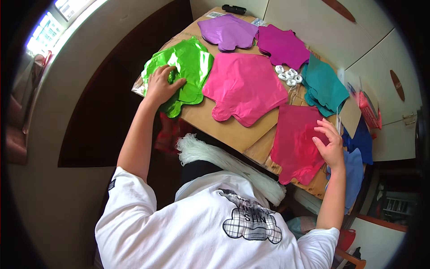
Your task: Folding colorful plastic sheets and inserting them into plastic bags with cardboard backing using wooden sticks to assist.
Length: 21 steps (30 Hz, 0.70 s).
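My left hand rests on a stack of flat, shiny green foil pieces at the left of the table, fingers stretched and thumb apart. Over the right edge of a crimson foil stack, my right hand is held with its fingers spread and slightly curved. Nothing shows in its grasp; whether it touches the foil I cannot tell. Between both hands lies a large pink foil stack with rounded tabs along its edge. Beyond it are a lilac stack and a magenta stack.
Cardboard covers the table. Small white spools sit near teal sheets. Blue sheets hang at the right edge, beside a red box. White fringed strands lie across my lap. Cabinets border the far side.
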### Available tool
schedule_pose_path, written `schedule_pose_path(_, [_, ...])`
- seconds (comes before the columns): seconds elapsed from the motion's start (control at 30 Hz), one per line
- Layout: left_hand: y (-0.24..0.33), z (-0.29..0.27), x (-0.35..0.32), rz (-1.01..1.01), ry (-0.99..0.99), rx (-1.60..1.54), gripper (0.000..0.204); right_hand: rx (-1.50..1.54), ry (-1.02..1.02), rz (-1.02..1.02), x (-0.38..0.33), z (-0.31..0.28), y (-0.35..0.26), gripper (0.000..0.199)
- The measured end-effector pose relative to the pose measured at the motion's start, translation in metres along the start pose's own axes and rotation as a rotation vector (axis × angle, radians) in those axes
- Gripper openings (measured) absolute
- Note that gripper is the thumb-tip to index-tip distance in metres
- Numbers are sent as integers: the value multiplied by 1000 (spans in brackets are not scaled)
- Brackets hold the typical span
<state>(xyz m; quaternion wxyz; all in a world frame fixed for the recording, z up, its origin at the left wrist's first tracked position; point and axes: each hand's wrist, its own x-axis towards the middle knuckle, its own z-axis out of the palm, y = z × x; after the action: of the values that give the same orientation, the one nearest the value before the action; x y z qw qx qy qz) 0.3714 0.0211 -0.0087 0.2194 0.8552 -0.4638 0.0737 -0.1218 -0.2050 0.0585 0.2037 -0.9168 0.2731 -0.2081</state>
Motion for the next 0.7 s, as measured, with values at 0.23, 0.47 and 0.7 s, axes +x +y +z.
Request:
schedule_pose_path(0.23, [13, -4, 10, 11, 18, -115, 56, -77, 34, -234, 35, 10, -46, 20])
schedule_pose_path(0.47, [23, -14, 5, 13, 6, -164, 42, 237, -47, -299, 110, 83, -91, 14])
schedule_pose_path(0.7, [12, 3, 13, 57, 3, -139, 23, 120, -226, -184, 142, 127, -85, 14])
